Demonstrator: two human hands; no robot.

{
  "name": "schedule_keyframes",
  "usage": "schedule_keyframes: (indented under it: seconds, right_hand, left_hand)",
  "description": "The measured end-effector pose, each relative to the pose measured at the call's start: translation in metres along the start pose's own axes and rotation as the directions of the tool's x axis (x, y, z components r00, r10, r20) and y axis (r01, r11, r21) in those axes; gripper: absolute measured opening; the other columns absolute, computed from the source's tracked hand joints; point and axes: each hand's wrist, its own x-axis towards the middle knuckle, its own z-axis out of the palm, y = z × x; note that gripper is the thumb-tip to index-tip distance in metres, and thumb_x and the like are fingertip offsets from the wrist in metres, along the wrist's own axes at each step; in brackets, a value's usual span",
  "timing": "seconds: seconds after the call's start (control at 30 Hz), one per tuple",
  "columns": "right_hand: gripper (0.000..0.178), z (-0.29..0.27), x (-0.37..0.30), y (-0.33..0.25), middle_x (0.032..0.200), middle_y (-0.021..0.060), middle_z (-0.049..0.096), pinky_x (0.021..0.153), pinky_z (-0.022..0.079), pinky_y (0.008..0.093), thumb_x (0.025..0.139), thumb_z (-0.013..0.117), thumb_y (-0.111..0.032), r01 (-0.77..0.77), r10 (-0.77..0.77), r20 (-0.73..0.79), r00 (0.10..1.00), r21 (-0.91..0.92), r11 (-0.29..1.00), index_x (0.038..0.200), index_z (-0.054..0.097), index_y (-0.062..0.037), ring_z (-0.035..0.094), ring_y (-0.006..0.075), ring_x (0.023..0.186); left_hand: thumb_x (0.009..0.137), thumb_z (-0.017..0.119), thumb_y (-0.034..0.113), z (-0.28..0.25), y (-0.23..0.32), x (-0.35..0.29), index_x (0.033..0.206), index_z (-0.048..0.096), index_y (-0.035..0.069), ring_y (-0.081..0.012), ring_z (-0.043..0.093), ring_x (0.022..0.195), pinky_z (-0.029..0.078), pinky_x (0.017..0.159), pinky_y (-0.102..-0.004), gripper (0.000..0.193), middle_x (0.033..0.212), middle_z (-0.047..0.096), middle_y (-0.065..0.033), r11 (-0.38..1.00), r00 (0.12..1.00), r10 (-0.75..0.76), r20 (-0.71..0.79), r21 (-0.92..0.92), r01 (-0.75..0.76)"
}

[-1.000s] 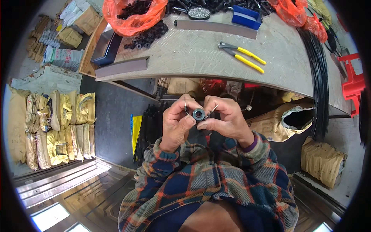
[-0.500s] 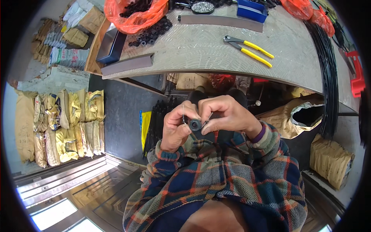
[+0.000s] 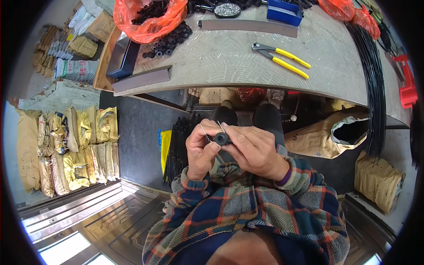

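Above my lap, my left hand point(image 3: 201, 152) is closed, thumb and fingers pinching a small black round part with a hole point(image 3: 221, 138), its open end facing up at me. My right hand point(image 3: 256, 148) is closed too, its fingertips pressed to the part's other side. A thin wire-like piece point(image 3: 203, 130) slants up past the left fingers, and another thin pale piece point(image 3: 221, 126) stands by the right fingertips. Whether these thin pieces join the part, I cannot make out.
Yellow-handled cutting pliers point(image 3: 282, 59) lie on the table point(image 3: 221, 57) in front of me. Small black parts point(image 3: 170, 42) spill beside an orange-red plastic bag point(image 3: 154, 31). A blue tray point(image 3: 284, 12) stands at the back. Long black strands point(image 3: 373, 88) hang over the right edge.
My right hand has turned and come in closer against the round part. Its thin piece now points upward. The whole view has shifted slightly, showing more of my knees.
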Motion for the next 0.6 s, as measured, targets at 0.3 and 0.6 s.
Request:
schedule_keyframes:
  seconds: [0.3, 0.6]
  right_hand:
    - [0.03, 0.011, 0.0, 0.011, 0.089, 0.011, 0.058, 0.059, 0.051, 0.0261, 0.068, 0.066, 0.002, -0.446, 0.421, 0.147, 0.895, 0.282, 0.849, 0.096, 0.057, -0.0019, 0.063, 0.0225, 0.071]
    - [0.04, 0.014, -0.02, 0.016, 0.093, 0.0126, 0.061, 0.069, 0.048, 0.032, 0.064, 0.072, -0.003, -0.094, 0.107, -0.044, 0.993, 0.239, 0.966, 0.101, 0.056, -0.0004, 0.059, 0.0268, 0.082]
  left_hand:
    - [0.081, 0.058, 0.001, 0.023, 0.009, -0.013, 0.12, 0.049, -0.004, -0.0115, 0.054, 0.091, 0.043, 0.08, -0.0228, 0.04, 0.108, 0.056, -0.0098, 0.869, 0.968, -0.103, -0.23, 0.453, 0.2]
    - [0.084, 0.047, 0.001, 0.009, 0.025, -0.017, 0.118, 0.045, -0.008, -0.0245, 0.056, 0.104, 0.039, 0.093, -0.0347, 0.035, 0.104, 0.06, -0.0221, 0.928, 0.983, 0.012, -0.182, 0.368, 0.057]
